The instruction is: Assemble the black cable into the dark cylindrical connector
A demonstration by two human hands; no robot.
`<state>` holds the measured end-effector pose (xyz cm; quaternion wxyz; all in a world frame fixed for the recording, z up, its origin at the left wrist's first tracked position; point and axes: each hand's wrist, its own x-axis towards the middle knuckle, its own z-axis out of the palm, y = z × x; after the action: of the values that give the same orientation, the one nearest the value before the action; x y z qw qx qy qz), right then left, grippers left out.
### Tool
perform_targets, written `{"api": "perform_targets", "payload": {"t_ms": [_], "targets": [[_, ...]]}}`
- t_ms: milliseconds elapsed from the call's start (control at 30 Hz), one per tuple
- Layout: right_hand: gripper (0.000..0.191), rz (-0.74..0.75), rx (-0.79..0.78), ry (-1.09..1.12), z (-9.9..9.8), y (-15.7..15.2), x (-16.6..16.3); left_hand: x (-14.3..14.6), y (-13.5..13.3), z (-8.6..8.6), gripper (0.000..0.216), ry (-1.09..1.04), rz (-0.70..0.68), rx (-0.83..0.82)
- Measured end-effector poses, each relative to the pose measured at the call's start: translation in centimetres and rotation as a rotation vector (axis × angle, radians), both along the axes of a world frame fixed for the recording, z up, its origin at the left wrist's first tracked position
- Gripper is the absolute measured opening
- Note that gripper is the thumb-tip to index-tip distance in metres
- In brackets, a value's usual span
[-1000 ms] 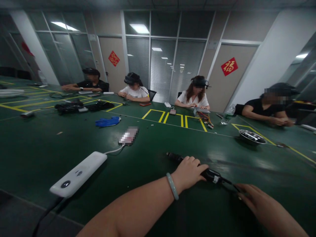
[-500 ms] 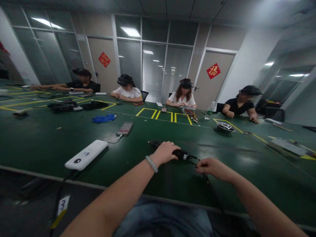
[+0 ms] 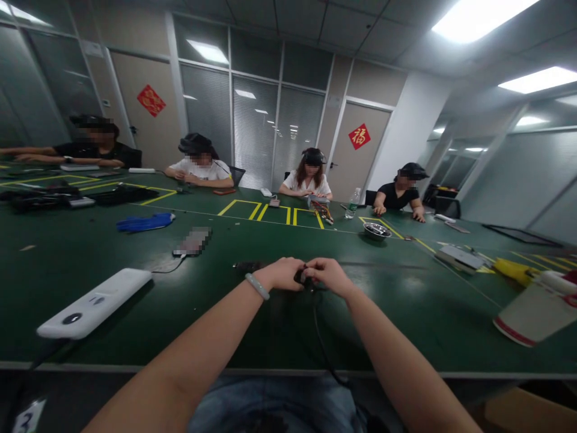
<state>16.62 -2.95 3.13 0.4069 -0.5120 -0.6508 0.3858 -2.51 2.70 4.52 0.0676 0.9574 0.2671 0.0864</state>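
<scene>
Both of my hands meet over a black hand tool (image 3: 301, 276) lying on the green table (image 3: 270, 325). My left hand (image 3: 282, 273), with a pale bracelet on the wrist, is closed round the tool's body. My right hand (image 3: 328, 275) pinches the tool's right end, where a black cable (image 3: 321, 337) leaves it and runs off the table's near edge toward my lap. The tool's left tip (image 3: 246, 265) pokes out beyond my left hand.
A white power bank (image 3: 92, 302) lies at the left, wired to a phone (image 3: 193, 242). Blue gloves (image 3: 143, 223) lie further back. A metal bowl (image 3: 377, 230), a paper cup (image 3: 532, 313) and yellow tools (image 3: 514, 269) are at the right. Several people sit along the far side.
The view swung right and pulled back. My right hand came left along the cable and now meets my left hand on the tool's end.
</scene>
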Motion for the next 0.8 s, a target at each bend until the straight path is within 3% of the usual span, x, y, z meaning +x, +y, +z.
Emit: {"api": "perform_targets", "payload": {"t_ms": [100, 267, 567, 800], "targets": [[0.036, -0.072, -0.066, -0.045, -0.3, 0.2, 3.6, 2.5, -0.1, -0.7, 0.038, -0.031, 0.073, 0.014], [0.036, -0.127, -0.159, -0.026, -3.1, -0.5, 6.9, 4.1, -0.8, -2.5, 0.026, -0.092, 0.181, 0.080], [0.025, -0.065, -0.108, -0.310, -3.8, -1.1, 5.7, 2.5, -0.3, -3.3, 0.023, -0.161, -0.012, 0.085], [0.017, -0.088, 0.014, -0.485, -3.8, -1.3, 4.0, 2.1, -0.7, -3.2, 0.021, -0.197, -0.007, 0.105]]}}
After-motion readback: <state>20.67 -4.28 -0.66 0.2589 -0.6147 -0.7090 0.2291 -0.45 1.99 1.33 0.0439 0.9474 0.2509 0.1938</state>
